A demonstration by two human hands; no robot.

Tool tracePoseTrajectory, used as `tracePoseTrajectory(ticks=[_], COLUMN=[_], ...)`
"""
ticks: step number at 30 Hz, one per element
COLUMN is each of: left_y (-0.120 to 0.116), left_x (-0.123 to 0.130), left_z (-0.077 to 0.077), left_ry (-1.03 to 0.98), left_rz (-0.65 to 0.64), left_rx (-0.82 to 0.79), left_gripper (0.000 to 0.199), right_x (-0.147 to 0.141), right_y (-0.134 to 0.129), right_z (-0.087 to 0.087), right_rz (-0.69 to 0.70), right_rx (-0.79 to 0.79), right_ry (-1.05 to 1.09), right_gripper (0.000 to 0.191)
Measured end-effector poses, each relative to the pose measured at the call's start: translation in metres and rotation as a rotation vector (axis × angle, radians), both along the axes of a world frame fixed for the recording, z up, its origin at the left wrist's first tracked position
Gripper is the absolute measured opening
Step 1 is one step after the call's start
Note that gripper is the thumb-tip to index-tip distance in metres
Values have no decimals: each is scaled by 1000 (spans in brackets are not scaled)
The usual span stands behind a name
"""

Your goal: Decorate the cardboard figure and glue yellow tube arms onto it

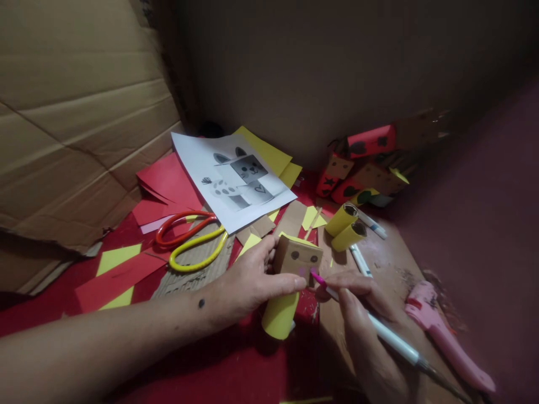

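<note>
My left hand (256, 272) is closed around a small cardboard figure (295, 261), a brown box-shaped head with two dark drawn eyes above a yellow paper tube (280, 314). Its thumb lies across the lower front of the head. Pinched in my right hand (366, 320) is a felt-tip pen (391, 339) with a white barrel and a pink tip. The tip touches or nearly touches the head's front, where faint pink marks show below the eyes. Two yellow paper-wrapped tubes (347, 227) stand just beyond my right hand.
Scissors with red and yellow handles (197, 266) lie left, near a printed animal picture (240, 182) and red paper (168, 177). A pink glue gun (450, 342) lies at right. Red decorated figures (357, 160) are piled behind. Cardboard (80, 123) stands upright at left.
</note>
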State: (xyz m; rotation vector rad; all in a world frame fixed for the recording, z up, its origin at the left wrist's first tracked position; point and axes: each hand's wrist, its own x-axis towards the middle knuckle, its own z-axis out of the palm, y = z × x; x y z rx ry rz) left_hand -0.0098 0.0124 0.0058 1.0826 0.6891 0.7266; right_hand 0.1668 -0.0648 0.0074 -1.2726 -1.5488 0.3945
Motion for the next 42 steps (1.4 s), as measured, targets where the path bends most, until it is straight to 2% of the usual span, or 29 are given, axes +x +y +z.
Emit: tracePoseTrajectory(ticks=[6,13,19,29,37,42], left_y=[0,0,-1,0,-1,0], left_x=[1,0,0,-1,0,2], left_z=[-2,0,4,1,2,0], left_ry=[-10,-28,1,6,-4,4], left_rz=[13,12,12,10,0,19], left_rx=[-17,-14,-16,-10,-7,-26], left_gripper=[47,49,44,44,47,46], right_x=[3,4,5,2,2,2], right_y=[0,4,4,2,3,2], right_z=[-4,-10,-8,-2,-4,-4], right_rz=[9,39,76,88,25,39], right_rx=[-50,-32,14,21,-21,-21], right_ry=[52,282,176,-7,19,95], right_gripper=[16,16,18,18,18,18])
